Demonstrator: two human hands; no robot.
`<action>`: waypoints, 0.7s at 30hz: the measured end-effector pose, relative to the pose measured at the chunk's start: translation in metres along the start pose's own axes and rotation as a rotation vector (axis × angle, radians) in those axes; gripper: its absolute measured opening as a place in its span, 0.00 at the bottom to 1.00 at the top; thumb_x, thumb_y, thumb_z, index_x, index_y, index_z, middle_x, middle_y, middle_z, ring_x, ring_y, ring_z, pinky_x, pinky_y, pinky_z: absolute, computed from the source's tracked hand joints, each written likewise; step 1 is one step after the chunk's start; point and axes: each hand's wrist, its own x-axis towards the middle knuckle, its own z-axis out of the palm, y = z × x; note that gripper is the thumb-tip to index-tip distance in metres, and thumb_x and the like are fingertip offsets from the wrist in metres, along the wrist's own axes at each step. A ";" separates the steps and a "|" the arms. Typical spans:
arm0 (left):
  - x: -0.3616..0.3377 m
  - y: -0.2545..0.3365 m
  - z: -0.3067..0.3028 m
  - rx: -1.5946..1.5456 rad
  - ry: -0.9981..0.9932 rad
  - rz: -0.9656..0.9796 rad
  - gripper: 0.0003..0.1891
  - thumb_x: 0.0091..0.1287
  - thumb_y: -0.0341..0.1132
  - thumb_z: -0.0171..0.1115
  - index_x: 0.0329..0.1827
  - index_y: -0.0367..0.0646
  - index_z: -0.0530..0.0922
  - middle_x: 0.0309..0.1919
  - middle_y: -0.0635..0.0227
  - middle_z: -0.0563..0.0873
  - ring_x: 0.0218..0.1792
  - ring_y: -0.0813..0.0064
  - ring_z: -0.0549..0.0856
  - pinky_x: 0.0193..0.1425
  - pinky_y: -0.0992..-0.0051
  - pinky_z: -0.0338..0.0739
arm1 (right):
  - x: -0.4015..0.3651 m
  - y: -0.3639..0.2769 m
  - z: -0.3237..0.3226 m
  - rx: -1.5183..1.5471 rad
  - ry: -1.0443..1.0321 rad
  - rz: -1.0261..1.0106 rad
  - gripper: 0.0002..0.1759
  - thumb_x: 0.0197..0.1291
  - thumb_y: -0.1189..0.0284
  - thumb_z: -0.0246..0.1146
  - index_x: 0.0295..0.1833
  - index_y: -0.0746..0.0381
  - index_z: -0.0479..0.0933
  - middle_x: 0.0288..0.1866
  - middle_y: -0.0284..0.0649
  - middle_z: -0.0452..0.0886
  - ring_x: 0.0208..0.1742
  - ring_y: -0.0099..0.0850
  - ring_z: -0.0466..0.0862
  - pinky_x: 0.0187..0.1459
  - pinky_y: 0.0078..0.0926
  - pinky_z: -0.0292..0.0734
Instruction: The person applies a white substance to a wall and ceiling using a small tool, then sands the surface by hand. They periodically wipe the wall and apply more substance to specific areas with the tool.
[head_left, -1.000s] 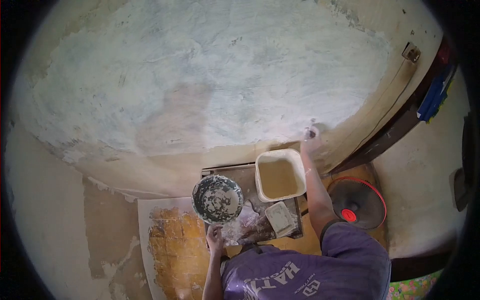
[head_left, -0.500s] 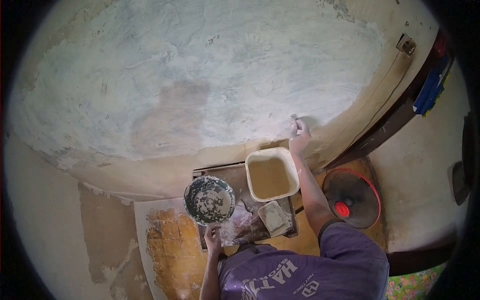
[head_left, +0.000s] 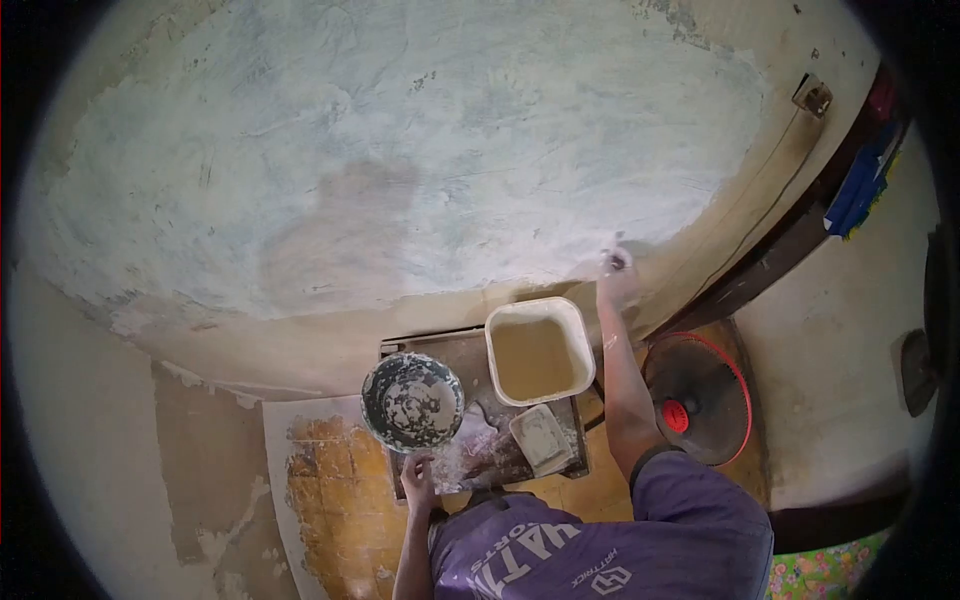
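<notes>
My right hand (head_left: 619, 280) is at the lower right of the white-smeared wall (head_left: 480, 170), its fingers curled; what they hold, if anything, is blurred. My left hand (head_left: 418, 478) hovers near the table's front left edge, fingers bent and partly apart, just below a dark bowl (head_left: 413, 402) streaked with white paste. Beside the bowl stands a square white bucket (head_left: 540, 350) of murky tan liquid. A small white rectangular tub (head_left: 543, 440) with pale material lies in front of the bucket.
The low table (head_left: 440, 348) carries white powder and splatters. A red-rimmed fan (head_left: 705, 400) stands to its right. A wall socket (head_left: 814, 97) is at the upper right, with blue cloth (head_left: 855, 190) below it. Yellow tiles (head_left: 335, 500) cover the floor at left.
My right hand has moved a little right and down along the wall, and its wrist has turned. My left hand has barely moved. The whole view has shifted slightly.
</notes>
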 end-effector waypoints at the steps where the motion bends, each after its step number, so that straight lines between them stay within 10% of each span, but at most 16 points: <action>1: 0.000 0.000 0.001 -0.006 -0.004 0.002 0.07 0.68 0.23 0.55 0.42 0.38 0.81 0.43 0.64 0.86 0.45 0.70 0.86 0.48 0.70 0.80 | -0.011 0.008 0.003 0.099 -0.163 -0.086 0.08 0.56 0.77 0.70 0.42 0.65 0.82 0.35 0.34 0.86 0.34 0.25 0.83 0.39 0.24 0.79; 5: 0.001 0.008 0.005 0.002 -0.024 0.018 0.07 0.68 0.24 0.55 0.42 0.40 0.81 0.43 0.65 0.86 0.46 0.70 0.86 0.48 0.70 0.79 | -0.038 -0.048 -0.006 0.018 -0.427 -0.253 0.08 0.56 0.78 0.70 0.43 0.66 0.83 0.36 0.35 0.86 0.34 0.24 0.83 0.38 0.23 0.77; 11: -0.001 0.000 -0.003 0.066 -0.010 0.044 0.07 0.69 0.24 0.55 0.43 0.41 0.81 0.43 0.66 0.86 0.45 0.69 0.85 0.47 0.70 0.79 | 0.016 -0.091 -0.008 0.215 0.102 -0.072 0.09 0.56 0.78 0.68 0.44 0.65 0.83 0.38 0.42 0.87 0.35 0.33 0.85 0.37 0.28 0.79; 14: 0.002 -0.001 -0.005 0.041 -0.004 0.018 0.07 0.69 0.24 0.55 0.43 0.40 0.81 0.43 0.65 0.86 0.45 0.69 0.85 0.46 0.70 0.78 | -0.011 -0.102 0.007 0.045 0.151 -0.288 0.08 0.57 0.80 0.66 0.43 0.65 0.83 0.38 0.44 0.86 0.36 0.35 0.84 0.37 0.29 0.79; 21: 0.006 0.029 0.002 0.055 -0.035 0.081 0.07 0.68 0.24 0.56 0.44 0.40 0.81 0.43 0.65 0.86 0.45 0.69 0.85 0.46 0.70 0.79 | -0.036 -0.091 -0.003 0.006 -0.330 -0.481 0.08 0.58 0.79 0.66 0.45 0.65 0.82 0.39 0.45 0.85 0.37 0.39 0.83 0.40 0.31 0.78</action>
